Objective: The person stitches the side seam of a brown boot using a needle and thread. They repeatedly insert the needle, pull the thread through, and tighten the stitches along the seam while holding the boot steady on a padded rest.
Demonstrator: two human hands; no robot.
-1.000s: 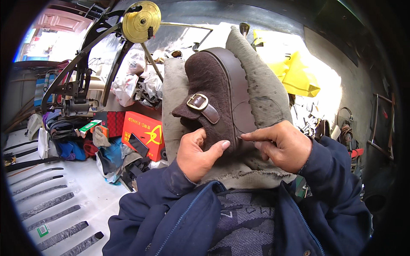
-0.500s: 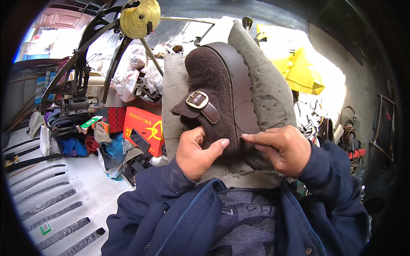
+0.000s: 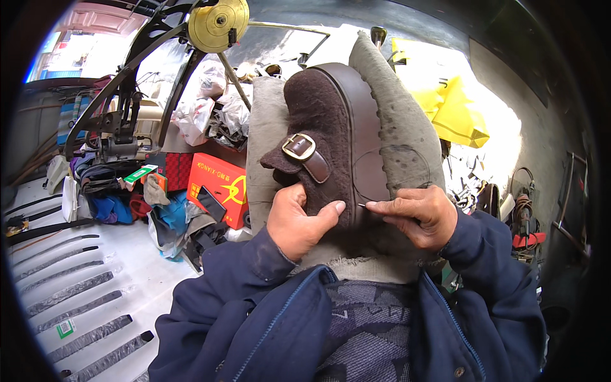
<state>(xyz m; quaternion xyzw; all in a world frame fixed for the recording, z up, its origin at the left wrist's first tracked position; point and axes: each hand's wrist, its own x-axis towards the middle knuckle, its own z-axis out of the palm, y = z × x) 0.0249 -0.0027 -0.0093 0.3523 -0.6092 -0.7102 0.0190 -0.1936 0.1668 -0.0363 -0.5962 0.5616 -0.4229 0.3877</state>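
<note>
A dark brown fuzzy clog [image 3: 318, 105] with a gold buckle strap [image 3: 299, 146] lies on its side across my lap, toe pointing away. Its thick brown sole [image 3: 363, 121] faces right. My left hand [image 3: 299, 219] grips the heel end, thumb pressed on the fuzzy upper near the sole edge. Beside that edge, my right hand [image 3: 417, 216] pinches a thin needle [image 3: 361, 205], its tip close to the seam. Dark thread [image 3: 428, 167] loops over the sole and the grey cloth. Most of the needle is hidden by my fingers.
Grey cloth [image 3: 401, 121] covers my lap beneath the clog. A sewing machine with a brass-coloured wheel [image 3: 217, 25] stands far left. Nearby are a red box [image 3: 219, 184], plastic bags [image 3: 194, 118] and scraps. Wrapped dark strips [image 3: 70, 299] lie left; a yellow bag [image 3: 458, 111] sits far right.
The whole view has shifted slightly, so the clog and surroundings sit a little further right. More of the needle tip shows beyond my right fingertips. Both hands keep their grips.
</note>
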